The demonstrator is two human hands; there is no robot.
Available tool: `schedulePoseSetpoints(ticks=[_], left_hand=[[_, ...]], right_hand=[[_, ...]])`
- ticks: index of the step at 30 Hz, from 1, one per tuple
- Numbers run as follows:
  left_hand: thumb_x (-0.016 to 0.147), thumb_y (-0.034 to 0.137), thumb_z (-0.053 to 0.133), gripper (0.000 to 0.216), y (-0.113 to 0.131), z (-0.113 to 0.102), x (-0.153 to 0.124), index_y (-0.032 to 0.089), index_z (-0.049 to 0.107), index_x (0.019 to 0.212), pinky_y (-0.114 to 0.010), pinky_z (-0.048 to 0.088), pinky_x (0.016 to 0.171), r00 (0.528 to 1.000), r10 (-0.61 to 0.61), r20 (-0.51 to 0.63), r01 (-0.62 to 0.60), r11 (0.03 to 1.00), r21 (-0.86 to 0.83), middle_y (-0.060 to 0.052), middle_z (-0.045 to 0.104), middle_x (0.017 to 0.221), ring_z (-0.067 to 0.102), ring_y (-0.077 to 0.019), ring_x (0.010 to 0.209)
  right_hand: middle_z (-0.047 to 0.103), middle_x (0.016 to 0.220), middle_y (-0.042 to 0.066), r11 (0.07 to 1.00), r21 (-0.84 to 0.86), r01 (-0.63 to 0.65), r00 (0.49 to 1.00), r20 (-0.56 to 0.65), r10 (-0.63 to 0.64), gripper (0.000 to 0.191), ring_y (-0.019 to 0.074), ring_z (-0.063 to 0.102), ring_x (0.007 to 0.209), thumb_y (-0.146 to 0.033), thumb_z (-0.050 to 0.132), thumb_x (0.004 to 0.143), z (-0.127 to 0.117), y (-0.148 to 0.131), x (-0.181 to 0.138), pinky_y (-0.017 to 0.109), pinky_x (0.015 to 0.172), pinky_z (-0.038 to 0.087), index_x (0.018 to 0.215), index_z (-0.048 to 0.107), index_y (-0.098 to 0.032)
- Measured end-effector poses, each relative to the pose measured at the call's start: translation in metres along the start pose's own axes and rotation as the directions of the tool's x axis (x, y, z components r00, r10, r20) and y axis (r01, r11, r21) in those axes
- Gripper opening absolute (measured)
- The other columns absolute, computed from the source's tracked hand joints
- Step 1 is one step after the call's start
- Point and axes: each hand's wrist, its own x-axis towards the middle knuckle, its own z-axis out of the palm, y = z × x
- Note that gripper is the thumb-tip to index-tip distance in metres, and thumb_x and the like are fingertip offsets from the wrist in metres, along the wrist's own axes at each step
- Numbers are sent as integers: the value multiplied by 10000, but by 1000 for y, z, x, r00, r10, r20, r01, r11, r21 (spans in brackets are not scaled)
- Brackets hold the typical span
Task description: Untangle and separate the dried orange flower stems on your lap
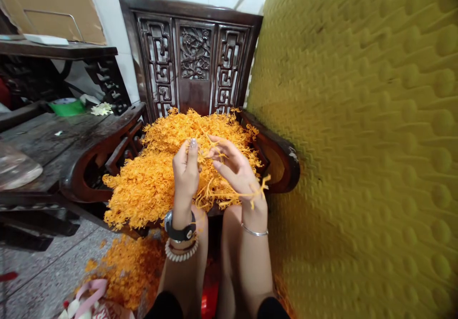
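My left hand [186,164] is closed in a pinch, thumb on top, around a thin orange plastic sprig [203,153] with branching tips. Just beside it, my right hand [234,164] has thumb and forefinger apart, its fingertips at the sprig's thin strands. Another long orange strand with forked ends [255,195] crosses in front of my right wrist. Beneath and beyond both hands, a large heap of orange sprigs [150,180] covers the seat of a dark carved wooden chair [195,95]. Which strands join the held sprig is hard to make out.
To the left stands a dark wooden bench [32,152] with a green roll [67,107] and a clear plastic bag [16,169]. A yellow textured mat [358,142] rises along the right. More orange pieces [132,266] lie on the floor near a pink-handled bag [93,290].
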Motion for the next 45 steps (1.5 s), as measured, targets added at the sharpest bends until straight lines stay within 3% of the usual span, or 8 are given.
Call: schedulePoseSetpoints(ticks=[5,10,13,21,29,34,40,45], left_hand=[[794,430,543,296,-2,-22,4,168,527,656,-177,299,387,951,-111,288,142,986,-88,33,416,551,342,-63,433],[792,376,555,260,0,-28,2,161,624,663,-211,350,470,789,-50,612,71,997,-10,-2,518,560,411,-95,489],[777,385,566,287,1,-24,1,164,623,603,-217,308,458,846,-17,532,38,999,-29,13,457,504,361,-95,477],[791,386,556,406,6,11,-10,158,433,478,-208,233,402,960,-4,279,43,990,-134,41,326,465,287,-68,434],[890,460,271,435,-1,23,-7,257,295,507,-242,123,248,974,-101,203,169,922,-349,81,143,469,96,-96,349],[874,378,425,414,-2,8,8,191,302,526,-158,136,254,984,-121,133,180,700,-691,71,207,462,120,-48,338],[809,385,539,240,-5,14,1,188,587,939,-164,213,281,956,-91,279,225,840,-495,71,366,473,256,-37,331],[835,610,283,519,-9,20,-11,177,494,642,-218,255,350,941,15,339,48,983,-178,19,410,542,363,-69,412]], right_hand=[[629,865,36,958,277,-73,996,64,58,304,135,598,819,-430,534,793,-14,-6,-3,316,825,468,988,584,-202],[357,451,-97,941,202,-271,957,156,243,301,38,330,337,-452,486,824,0,-5,-3,178,347,287,676,467,-191],[261,437,-107,954,158,-256,964,120,239,352,25,219,321,-455,456,840,6,-7,-3,180,313,177,611,402,-193],[245,405,-98,959,241,-147,979,-105,176,430,32,237,313,-464,466,834,8,-9,-4,192,314,233,519,343,-197],[203,357,-101,925,372,77,937,-345,61,483,42,176,292,-497,417,851,4,-15,-5,241,378,214,494,276,-205],[211,371,-95,882,432,187,875,-482,51,431,52,209,300,-443,414,873,-14,-15,-4,246,396,231,530,296,-210],[251,422,-81,945,286,160,782,-620,55,420,55,234,349,-426,486,835,-6,-9,-1,237,353,193,532,287,-215],[270,414,-92,993,85,79,710,-704,4,414,47,221,336,-461,429,843,4,-7,1,220,330,183,541,288,-216]])
